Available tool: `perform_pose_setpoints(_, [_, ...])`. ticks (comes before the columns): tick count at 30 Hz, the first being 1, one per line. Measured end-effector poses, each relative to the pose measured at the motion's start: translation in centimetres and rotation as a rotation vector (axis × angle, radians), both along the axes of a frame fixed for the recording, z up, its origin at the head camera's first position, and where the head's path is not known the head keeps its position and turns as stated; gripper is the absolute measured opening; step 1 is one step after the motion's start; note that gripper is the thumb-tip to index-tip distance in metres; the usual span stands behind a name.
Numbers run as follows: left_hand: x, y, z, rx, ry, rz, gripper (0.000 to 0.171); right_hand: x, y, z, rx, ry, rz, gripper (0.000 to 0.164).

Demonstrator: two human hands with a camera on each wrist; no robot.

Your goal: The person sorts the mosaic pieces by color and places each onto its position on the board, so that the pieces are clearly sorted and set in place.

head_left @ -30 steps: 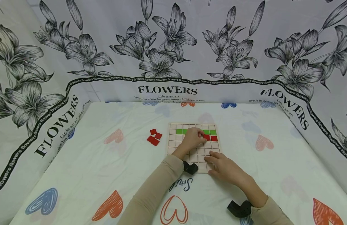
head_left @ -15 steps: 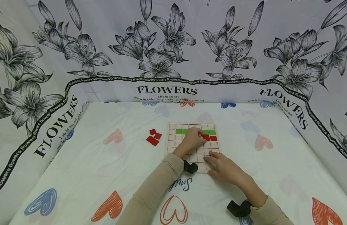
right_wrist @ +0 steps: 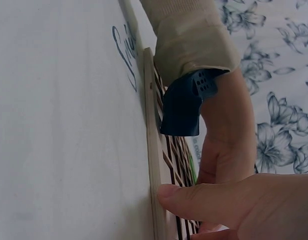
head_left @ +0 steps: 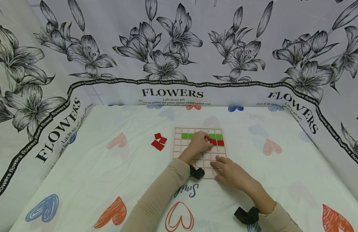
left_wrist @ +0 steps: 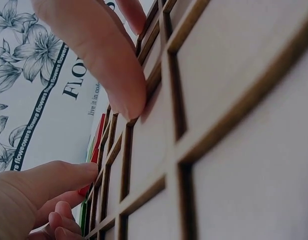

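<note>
A square wooden board (head_left: 177,142) with a raised grid lies on the table. Green tiles (head_left: 216,136) fill part of one row, and two red tiles (head_left: 220,142) show in the row below, at its right end. My left hand (head_left: 198,143) reaches over the board and covers the middle of both rows. In the left wrist view its thumb and finger pinch a small red tile (left_wrist: 84,190) at the grid. Across the board's near right corner rests my right hand (head_left: 234,174), thumb (right_wrist: 193,197) at the rim and fingers on the grid.
Several loose red tiles (head_left: 158,146) lie in a small cluster left of the board. A white cloth (head_left: 115,174) printed with hearts covers the table. Behind it hangs a flowered curtain (head_left: 173,51). Each wrist carries a black mount (head_left: 247,215).
Both hands keep nearly the same place. Near the left fingertips a bit of red seen earlier is now hardly visible. The loose tiles have not moved.
</note>
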State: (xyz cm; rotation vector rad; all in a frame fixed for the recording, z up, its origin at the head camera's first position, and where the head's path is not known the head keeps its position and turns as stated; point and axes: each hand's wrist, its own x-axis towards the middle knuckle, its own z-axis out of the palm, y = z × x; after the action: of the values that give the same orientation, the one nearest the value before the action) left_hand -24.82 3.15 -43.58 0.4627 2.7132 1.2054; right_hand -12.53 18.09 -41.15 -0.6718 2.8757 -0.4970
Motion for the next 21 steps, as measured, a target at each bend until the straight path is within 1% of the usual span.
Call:
perform_pose_setpoints(10, [-0.02, -0.04, 0.01, 0.0, 0.0, -0.009, 0.023, 0.02, 0.02, 0.03, 0.003, 0.01, 0.007, 0.047])
perform_pose_setpoints(16, [-0.02, -0.1, 0.01, 0.003, 0.012, -0.016, 0.023, 0.0, 0.08, -0.05, 0.001, 0.017, 0.012, 0.048])
perform_pose_setpoints(21, [0.08, -0.17, 0.08, 0.015, -0.001, -0.012, 0.021, -0.02, 0.06, 0.0, -0.003, 0.006, 0.007, 0.048])
